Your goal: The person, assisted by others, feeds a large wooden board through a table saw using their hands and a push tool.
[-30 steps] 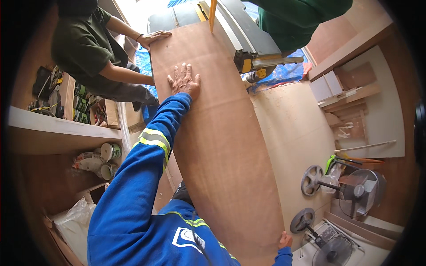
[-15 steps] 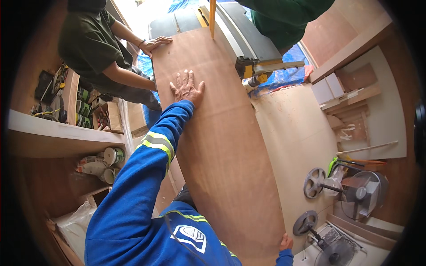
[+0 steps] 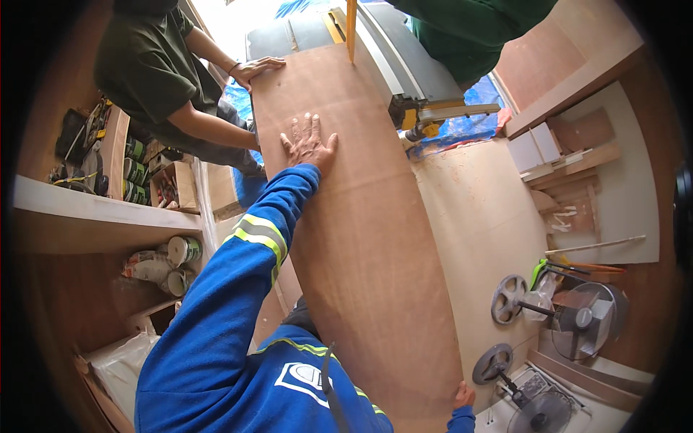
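A long brown plywood sheet point(image 3: 368, 238) runs from the table saw point(image 3: 419, 65) at the far end back toward my body. My left hand point(image 3: 310, 148) lies flat on its top face, fingers spread, nearer the left edge. Low on the right edge of the sheet, my right hand point(image 3: 464, 395) is closed around the border; the fingers beneath are hidden. At the far left, a person in a dark green shirt rests one hand point(image 3: 258, 70) on the sheet's corner and holds their other hand by its left edge. A yellow upright bar point(image 3: 351, 32) stands at the sheet's far end.
Another person in a green sleeve point(image 3: 469, 32) stands beyond the saw. Two standing fans point(image 3: 577, 317) are at the lower right, near boards leaning by the wall point(image 3: 613, 195). Shelves with cans point(image 3: 184, 250) and tools line the left side. Blue tarp point(image 3: 480, 94) shows around the saw.
The view has shifted slightly. Both my hands keep their places on the plywood sheet, and a dark strap now hangs across the front of my blue jacket.
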The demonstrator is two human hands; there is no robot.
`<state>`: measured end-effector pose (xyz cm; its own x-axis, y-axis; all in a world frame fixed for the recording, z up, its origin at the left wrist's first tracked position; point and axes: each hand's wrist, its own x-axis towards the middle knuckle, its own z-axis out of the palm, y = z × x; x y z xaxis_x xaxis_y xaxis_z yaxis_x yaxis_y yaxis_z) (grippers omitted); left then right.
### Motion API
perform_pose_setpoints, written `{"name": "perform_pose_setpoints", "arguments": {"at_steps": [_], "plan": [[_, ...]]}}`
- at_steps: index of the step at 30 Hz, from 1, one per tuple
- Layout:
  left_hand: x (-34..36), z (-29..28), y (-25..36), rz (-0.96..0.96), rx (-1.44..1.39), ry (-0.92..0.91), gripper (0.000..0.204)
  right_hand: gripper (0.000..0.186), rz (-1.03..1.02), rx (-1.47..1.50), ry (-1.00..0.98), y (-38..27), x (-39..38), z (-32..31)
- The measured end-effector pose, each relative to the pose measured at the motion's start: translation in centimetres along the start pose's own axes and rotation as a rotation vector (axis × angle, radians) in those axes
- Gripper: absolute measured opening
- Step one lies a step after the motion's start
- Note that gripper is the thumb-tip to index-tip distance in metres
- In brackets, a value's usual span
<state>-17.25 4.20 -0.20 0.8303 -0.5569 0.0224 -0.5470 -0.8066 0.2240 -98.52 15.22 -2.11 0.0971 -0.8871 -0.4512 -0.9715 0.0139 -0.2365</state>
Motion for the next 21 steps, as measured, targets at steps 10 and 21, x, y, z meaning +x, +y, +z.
{"name": "perform_pose_setpoints", "arguments": {"at_steps": [10, 21], "plan": [[0.4, 0.7, -0.5, 0.018, 0.025, 0.041, 0.073, 0.060, -0.036, 0.022, -0.037, 0.1, 0.1, 0.0], [2.7, -0.2, -0.8, 0.011, 0.009, 0.034, 0.072, 0.054, -0.068, 0.034, 0.000, -2.8, 1.5, -0.6]]}}
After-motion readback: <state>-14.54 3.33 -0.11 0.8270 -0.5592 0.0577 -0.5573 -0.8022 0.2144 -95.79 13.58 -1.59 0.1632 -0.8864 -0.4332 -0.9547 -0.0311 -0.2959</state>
